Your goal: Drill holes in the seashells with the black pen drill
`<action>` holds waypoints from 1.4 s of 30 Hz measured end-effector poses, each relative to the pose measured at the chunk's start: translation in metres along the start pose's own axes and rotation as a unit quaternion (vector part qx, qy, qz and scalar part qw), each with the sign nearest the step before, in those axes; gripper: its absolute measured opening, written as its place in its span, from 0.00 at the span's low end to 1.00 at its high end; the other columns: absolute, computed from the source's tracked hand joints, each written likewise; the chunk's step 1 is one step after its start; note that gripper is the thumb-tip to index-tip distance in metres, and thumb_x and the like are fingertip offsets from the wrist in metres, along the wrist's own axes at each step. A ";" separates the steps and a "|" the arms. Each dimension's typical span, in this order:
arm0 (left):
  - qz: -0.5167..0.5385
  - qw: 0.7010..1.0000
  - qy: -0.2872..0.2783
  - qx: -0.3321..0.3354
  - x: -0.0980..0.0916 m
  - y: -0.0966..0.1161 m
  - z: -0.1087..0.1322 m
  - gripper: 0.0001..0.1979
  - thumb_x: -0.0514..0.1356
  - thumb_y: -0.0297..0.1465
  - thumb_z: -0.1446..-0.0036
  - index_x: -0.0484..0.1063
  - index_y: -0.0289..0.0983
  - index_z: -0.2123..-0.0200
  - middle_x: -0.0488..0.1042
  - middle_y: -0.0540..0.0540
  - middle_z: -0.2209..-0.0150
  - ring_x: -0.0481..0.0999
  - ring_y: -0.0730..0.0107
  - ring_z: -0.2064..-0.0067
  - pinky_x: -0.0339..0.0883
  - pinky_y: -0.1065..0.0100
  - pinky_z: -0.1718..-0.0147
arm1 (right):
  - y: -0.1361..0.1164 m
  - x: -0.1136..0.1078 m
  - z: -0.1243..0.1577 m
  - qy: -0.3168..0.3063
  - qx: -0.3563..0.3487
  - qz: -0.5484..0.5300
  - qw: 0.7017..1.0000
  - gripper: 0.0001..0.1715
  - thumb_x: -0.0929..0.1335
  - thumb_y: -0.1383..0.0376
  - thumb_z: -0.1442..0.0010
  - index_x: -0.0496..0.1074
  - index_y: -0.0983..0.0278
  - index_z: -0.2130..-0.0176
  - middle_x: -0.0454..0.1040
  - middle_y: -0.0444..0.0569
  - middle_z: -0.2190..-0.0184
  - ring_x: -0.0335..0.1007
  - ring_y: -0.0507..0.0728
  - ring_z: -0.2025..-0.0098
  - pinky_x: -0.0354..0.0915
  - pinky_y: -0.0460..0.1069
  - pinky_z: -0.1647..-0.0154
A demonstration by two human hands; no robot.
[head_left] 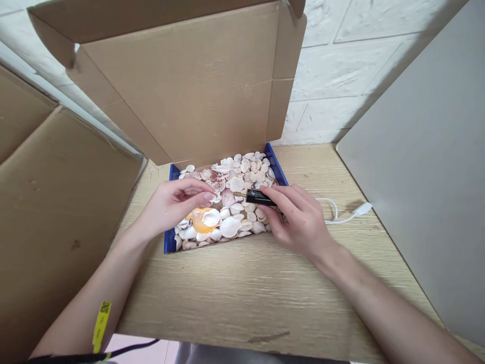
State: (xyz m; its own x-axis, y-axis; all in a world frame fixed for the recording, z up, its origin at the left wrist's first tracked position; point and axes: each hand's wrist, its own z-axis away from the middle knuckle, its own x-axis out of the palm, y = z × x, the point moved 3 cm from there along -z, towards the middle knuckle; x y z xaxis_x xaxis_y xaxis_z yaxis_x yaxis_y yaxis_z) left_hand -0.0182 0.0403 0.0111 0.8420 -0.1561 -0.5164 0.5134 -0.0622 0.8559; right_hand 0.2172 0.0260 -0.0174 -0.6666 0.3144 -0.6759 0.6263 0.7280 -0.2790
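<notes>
My right hand (299,215) is wrapped round a small black mini drill (260,197), its brass chuck pointing left. Thumb and fingers of my left hand (182,202) are closed in a pinch on a small white shell (216,197), partly hidden by the fingertips. A short gap separates the drill's tip from that shell. Both hands are over a blue-edged cardboard box (278,164) filled with many seashells (254,169). Below my left hand lie an orange scallop shell (200,222) and a white ribbed shell (230,227).
The box's brown lid (189,91) stands raised against a white brick-patterned wall (326,76). A white cable (343,220) with a plug lies right of my right hand on the wooden table (227,293). Large cardboard (56,202) flanks the left; a grey panel (420,167) flanks the right.
</notes>
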 end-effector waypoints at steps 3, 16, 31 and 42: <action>0.024 0.999 -0.024 -0.014 0.005 -0.001 -0.001 0.08 0.63 0.34 0.48 0.76 0.36 0.66 0.78 0.48 0.73 0.77 0.73 0.72 0.68 0.76 0.77 | -0.001 -0.004 -0.001 -0.005 -0.036 0.025 0.999 0.20 0.68 0.69 0.44 0.67 0.69 0.51 0.75 0.53 0.62 0.69 0.56 0.64 0.67 0.51 0.64; 0.009 0.997 -0.050 0.057 0.011 -0.001 0.001 0.12 0.57 0.36 0.41 0.78 0.37 0.63 0.80 0.46 0.68 0.76 0.75 0.75 0.65 0.76 0.79 | -0.003 -0.010 -0.001 -0.023 -0.072 0.051 0.996 0.20 0.69 0.68 0.45 0.68 0.69 0.52 0.76 0.51 0.62 0.69 0.55 0.66 0.67 0.50 0.66; -0.022 0.997 -0.061 0.034 0.012 -0.002 0.000 0.13 0.57 0.38 0.43 0.79 0.41 0.61 0.80 0.46 0.64 0.76 0.72 0.72 0.69 0.72 0.74 | -0.005 -0.006 0.003 -0.042 -0.076 0.036 0.996 0.19 0.67 0.67 0.43 0.67 0.67 0.50 0.75 0.52 0.61 0.69 0.56 0.65 0.67 0.51 0.66; 0.027 0.997 -0.075 0.020 0.013 -0.001 0.000 0.17 0.60 0.36 0.44 0.74 0.38 0.52 0.78 0.46 0.68 0.74 0.73 0.72 0.70 0.72 0.72 | -0.005 -0.004 0.004 -0.044 -0.042 0.017 0.998 0.18 0.66 0.67 0.42 0.67 0.67 0.51 0.75 0.52 0.61 0.70 0.57 0.63 0.67 0.51 0.64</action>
State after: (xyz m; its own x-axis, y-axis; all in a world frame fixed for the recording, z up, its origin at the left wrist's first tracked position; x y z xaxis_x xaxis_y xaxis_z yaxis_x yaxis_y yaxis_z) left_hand -0.0082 0.0381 0.0036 0.8322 -0.3059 -0.4625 0.4587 -0.0888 0.8841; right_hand 0.2183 0.0185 -0.0166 -0.6047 0.2882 -0.7425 0.6093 0.7678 -0.1981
